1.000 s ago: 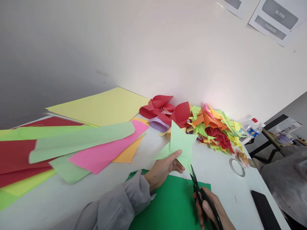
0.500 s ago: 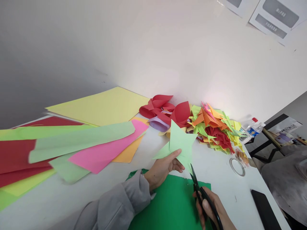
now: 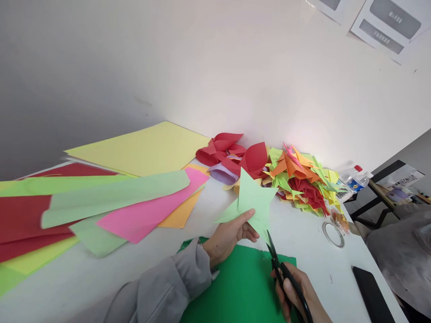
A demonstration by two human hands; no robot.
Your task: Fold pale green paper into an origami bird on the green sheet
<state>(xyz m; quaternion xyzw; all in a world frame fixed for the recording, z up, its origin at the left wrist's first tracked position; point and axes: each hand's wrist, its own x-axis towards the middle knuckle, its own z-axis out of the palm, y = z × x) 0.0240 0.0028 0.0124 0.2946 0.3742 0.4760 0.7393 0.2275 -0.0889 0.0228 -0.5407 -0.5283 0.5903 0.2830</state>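
Note:
My left hand [image 3: 232, 235] pinches a pale green folded paper star [image 3: 254, 197] between thumb and fingers, its points spreading up, left and right. In my right hand [image 3: 299, 289] is a pair of black scissors [image 3: 278, 262], blades pointing up and slightly left. Their tips meet the lowest point of the paper; whether they are cutting into it I cannot tell. Below both hands lies a dark green sheet [image 3: 235, 287] on the white table [image 3: 151, 264].
To the left lie several coloured paper strips [image 3: 117, 197] and a large yellow sheet [image 3: 141, 148]. Rolled red paper [image 3: 256, 159] and a heap of folded paper stars [image 3: 299, 179] sit along the wall. At right are a tape roll [image 3: 333, 234], a black phone [image 3: 373, 294] and a bottle [image 3: 358, 183].

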